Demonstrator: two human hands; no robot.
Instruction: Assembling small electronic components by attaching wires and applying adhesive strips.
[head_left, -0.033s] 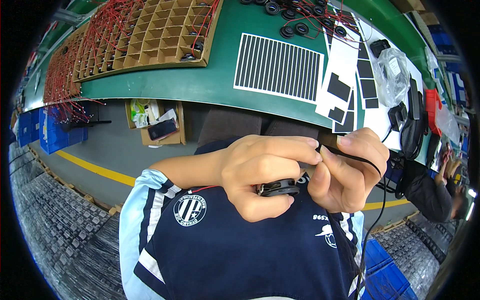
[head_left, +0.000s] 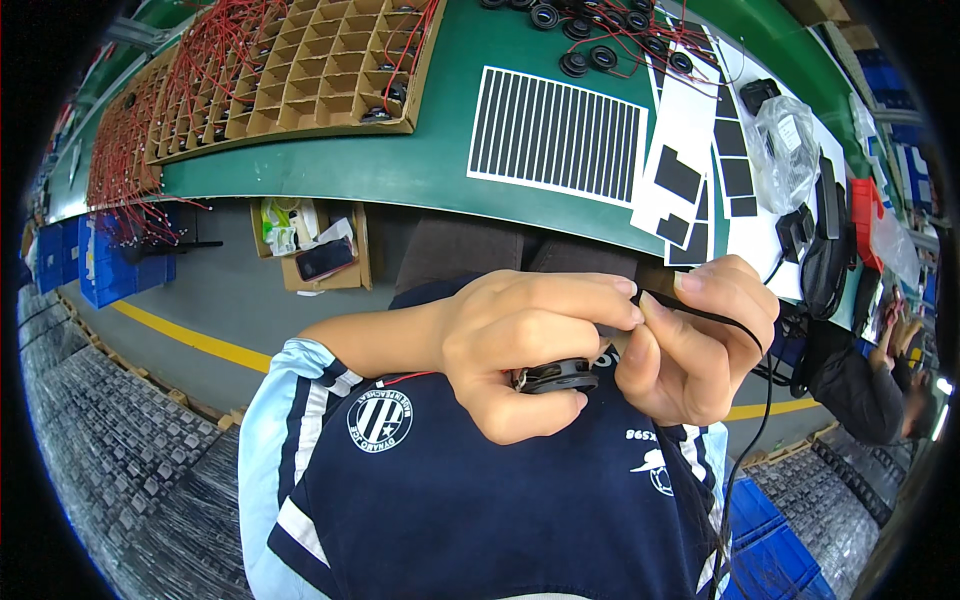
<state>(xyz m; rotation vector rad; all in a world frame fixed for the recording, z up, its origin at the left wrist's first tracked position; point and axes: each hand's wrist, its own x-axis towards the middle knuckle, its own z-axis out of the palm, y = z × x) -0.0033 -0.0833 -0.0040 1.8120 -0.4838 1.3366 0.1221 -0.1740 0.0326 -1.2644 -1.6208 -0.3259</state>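
In front of my chest, both hands are raised close together. My left hand (head_left: 515, 335) is curled round a small round black speaker (head_left: 562, 376), held between thumb and lower fingers. A red wire (head_left: 410, 378) comes out behind that hand. The left index fingertip meets the fingertips of my right hand (head_left: 700, 345). Pinched in the right hand is a thin black strip (head_left: 715, 318), which bends across its fingers toward the right. Where the fingertips meet, the strip's end is partly hidden.
Beyond my hands stands a green table (head_left: 330, 185) with a white sheet of black strips (head_left: 558, 135). Divided cardboard trays (head_left: 330, 75) with red-wired speakers stand at left; loose speakers (head_left: 603, 57) lie at the far side. Right are black-patched sheets (head_left: 680, 175) and a clear plastic bag (head_left: 785, 140).
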